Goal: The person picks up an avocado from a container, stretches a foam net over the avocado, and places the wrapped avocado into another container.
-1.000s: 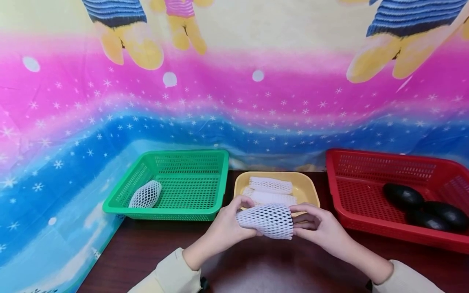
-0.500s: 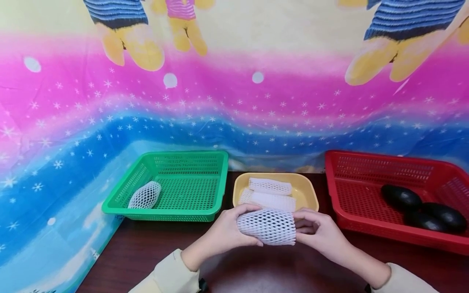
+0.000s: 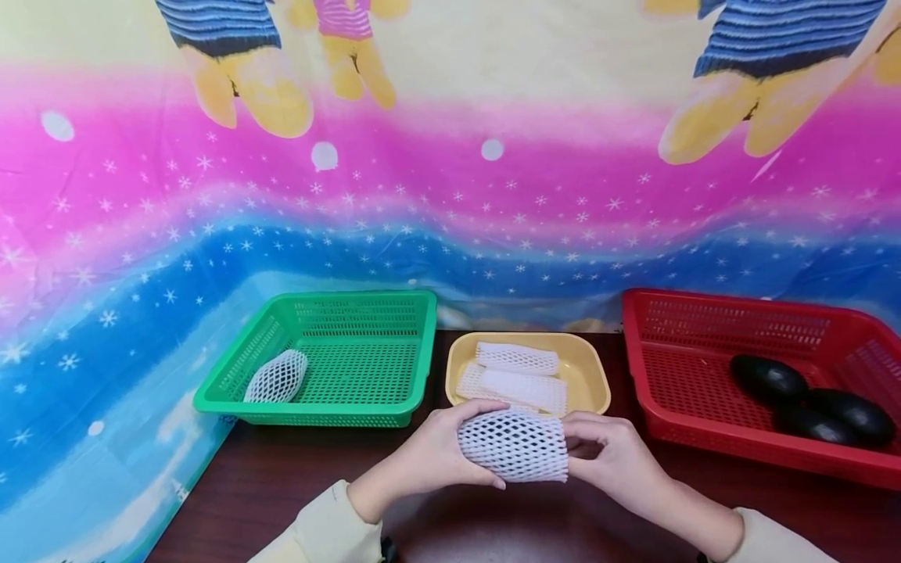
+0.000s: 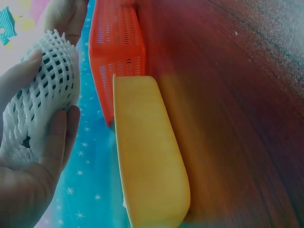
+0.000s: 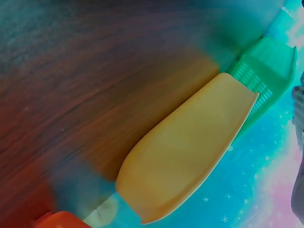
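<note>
In the head view, a white foam net sleeve [image 3: 514,446] lies level above the table, with something dark showing through its mesh. My left hand [image 3: 439,453] grips its left end, thumb below and fingers above. At the sleeve's right end, my right hand [image 3: 615,457] pinches the rim with curled fingers and thumb, the fingertips partly hidden. The left wrist view shows the net sleeve [image 4: 45,90] wrapped by the left hand [image 4: 28,190], with the right hand [image 4: 64,19] at its far end. Only a sliver of a hand [image 5: 299,109] shows in the right wrist view.
Behind the hands, a yellow tray [image 3: 587,375] holds several flat net sleeves [image 3: 517,358]. A green basket [image 3: 383,407] at left contains one netted item [image 3: 277,377]. At right, a red basket [image 3: 676,422] holds dark, glossy egg-shaped fruits [image 3: 769,378].
Both hands and the net sleeve have shifted slightly down toward the person. The sleeve's right end has come down over the dark thing, whose edge showed there before.
</note>
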A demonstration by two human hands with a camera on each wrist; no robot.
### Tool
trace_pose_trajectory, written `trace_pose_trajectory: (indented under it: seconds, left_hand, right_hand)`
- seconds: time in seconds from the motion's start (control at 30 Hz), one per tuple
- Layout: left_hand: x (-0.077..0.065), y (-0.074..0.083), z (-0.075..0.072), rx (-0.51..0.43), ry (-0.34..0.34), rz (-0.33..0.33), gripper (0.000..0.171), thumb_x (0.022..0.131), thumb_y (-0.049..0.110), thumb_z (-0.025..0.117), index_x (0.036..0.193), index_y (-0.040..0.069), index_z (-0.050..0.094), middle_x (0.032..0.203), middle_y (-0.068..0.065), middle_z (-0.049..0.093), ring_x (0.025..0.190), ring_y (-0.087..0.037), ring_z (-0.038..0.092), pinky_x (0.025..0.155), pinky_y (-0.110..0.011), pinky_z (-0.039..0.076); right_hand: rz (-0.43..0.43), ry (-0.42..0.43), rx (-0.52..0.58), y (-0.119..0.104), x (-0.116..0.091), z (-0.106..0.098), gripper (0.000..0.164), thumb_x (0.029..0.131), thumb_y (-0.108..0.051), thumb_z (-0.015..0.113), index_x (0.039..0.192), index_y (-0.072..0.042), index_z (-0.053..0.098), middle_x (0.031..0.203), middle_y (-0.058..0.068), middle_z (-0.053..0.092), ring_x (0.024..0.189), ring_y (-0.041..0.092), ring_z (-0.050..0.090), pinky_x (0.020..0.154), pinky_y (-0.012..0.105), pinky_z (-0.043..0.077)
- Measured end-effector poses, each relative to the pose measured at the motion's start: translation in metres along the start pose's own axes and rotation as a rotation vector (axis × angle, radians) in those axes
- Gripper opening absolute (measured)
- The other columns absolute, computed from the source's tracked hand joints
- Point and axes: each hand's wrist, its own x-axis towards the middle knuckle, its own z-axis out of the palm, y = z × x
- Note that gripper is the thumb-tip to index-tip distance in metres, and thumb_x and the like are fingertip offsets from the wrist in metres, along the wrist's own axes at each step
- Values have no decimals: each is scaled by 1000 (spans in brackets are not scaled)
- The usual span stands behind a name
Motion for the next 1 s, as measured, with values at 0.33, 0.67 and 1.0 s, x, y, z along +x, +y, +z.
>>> trace_pose_trajectory:
  seconds: [0.33, 0.67, 1.0]
  left_hand:
    - [1, 1, 0, 8, -48, -5, 82, 69, 20, 97, 143, 17, 60, 129, 5, 65, 109, -8, 60, 95, -29, 49]
    - [3, -2, 0, 5, -83, 16, 80, 71, 20, 96, 142, 16, 59, 126, 6, 66, 108, -8, 60, 94, -29, 49]
    - [3, 0, -1, 61, -84, 36, 77, 72, 18, 93, 140, 21, 57, 121, 8, 65, 104, -7, 60, 91, -27, 51]
  right_hand:
    - [-59, 11, -40, 2, 2, 5, 34, 71, 16, 82, 96, -6, 78, 93, 1, 72, 77, 4, 64, 60, 20, 54]
    - [-83, -3, -56, 5, 3, 8, 35, 71, 13, 85, 98, -7, 79, 97, 2, 73, 81, 5, 64, 60, 20, 53]
    - [-97, -60, -168, 5, 9, 1, 37, 70, 7, 87, 102, -11, 80, 102, -1, 75, 96, 10, 69, 86, 13, 50]
